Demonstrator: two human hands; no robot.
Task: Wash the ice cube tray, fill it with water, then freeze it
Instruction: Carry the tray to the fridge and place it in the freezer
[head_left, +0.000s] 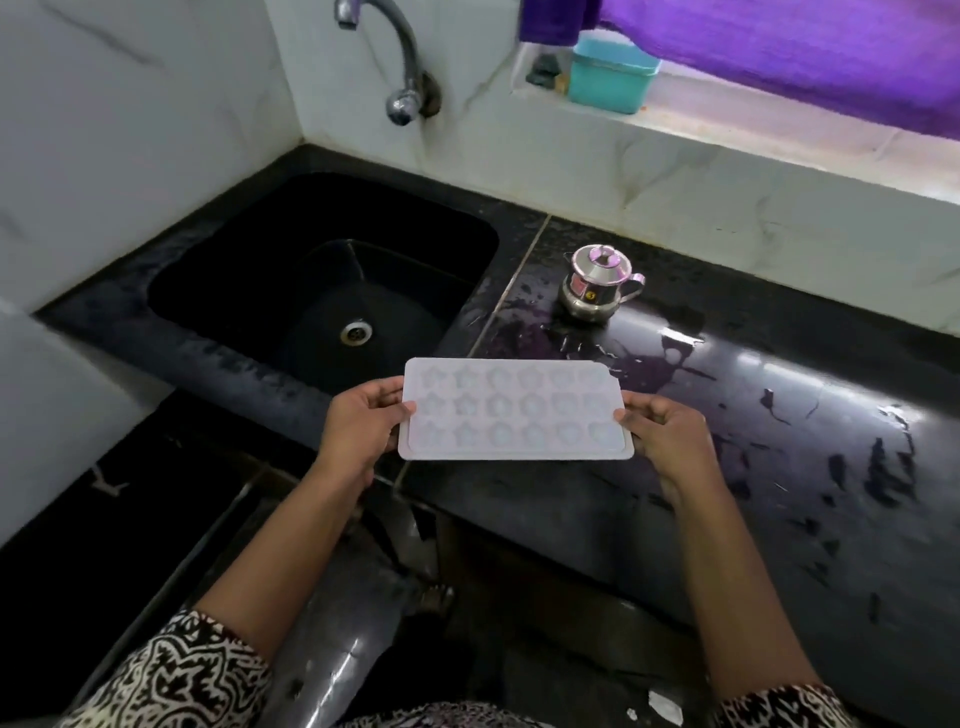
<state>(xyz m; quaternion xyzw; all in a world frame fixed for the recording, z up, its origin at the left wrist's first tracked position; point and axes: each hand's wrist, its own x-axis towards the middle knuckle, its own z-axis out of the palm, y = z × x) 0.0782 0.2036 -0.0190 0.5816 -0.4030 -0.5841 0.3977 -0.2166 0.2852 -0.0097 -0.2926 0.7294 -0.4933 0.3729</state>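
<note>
While both short ends are pinched, the ice cube tray (517, 410) is held level at the centre of the frame, above the front edge of the black counter (779, 415) and just right of the sink (322, 270). On the left hand (358, 421) the thumb is laid on the tray's top rim and the fingers are curled beneath it, so their tips are hidden. The right hand (667, 434) is closed on the opposite end in the same way, thumb on top, the rest tucked under and out of sight. Three rows of shaped pockets are seen in the tray; whether any water lies in them cannot be told, as the pale plastic is washed out. One upper right corner of the tray looks notched.

Patterned black-and-white sleeves (176, 675) are cut off by the lower edge. Further out, the sink basin is seen dark, a metal drain (356, 331) at its bottom; water in it cannot be made out. A curved tap (400, 62) is cropped at the top edge. On the wet, streaked counter to the upper right, a small lidded steel pot (597, 283) is stood, contents concealed by its lid. On the window ledge at upper right, a teal box (610, 75) is partly covered by purple cloth (779, 47); its contents are not shown.
</note>
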